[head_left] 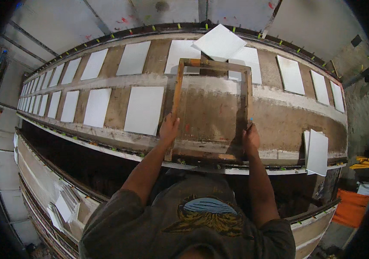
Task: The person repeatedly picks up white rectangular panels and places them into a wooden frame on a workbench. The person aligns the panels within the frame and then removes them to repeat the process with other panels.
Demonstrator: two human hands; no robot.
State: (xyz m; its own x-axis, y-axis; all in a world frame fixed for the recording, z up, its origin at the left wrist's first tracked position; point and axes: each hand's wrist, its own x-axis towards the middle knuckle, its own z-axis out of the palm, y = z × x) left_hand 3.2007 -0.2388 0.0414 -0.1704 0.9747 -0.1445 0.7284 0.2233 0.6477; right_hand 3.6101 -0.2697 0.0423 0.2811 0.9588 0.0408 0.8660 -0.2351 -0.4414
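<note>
A rectangular wooden screen-printing frame (pixel 178 88) with see-through mesh is held over the long table, its near end by the table's front edge. My left hand (pixel 169 129) is closed round its left side. On the opposite side my right hand (pixel 251 137) grips the other rail, below a small blue spot. Left of the frame lies a white sheet (pixel 144 110). Beyond its far end are more white sheets, one (pixel 219 42) lying askew over its neighbours. Through the mesh the brown tabletop shows.
White sheets run in two rows along the table (pixel 288 123), toward the far left. Several loose sheets (pixel 317 151) overhang its front edge at right. Behind me, another table carries a sheet pile (pixel 67 205). Orange cloth (pixel 351 207) and yellow cloth (pixel 365 162) are at far right.
</note>
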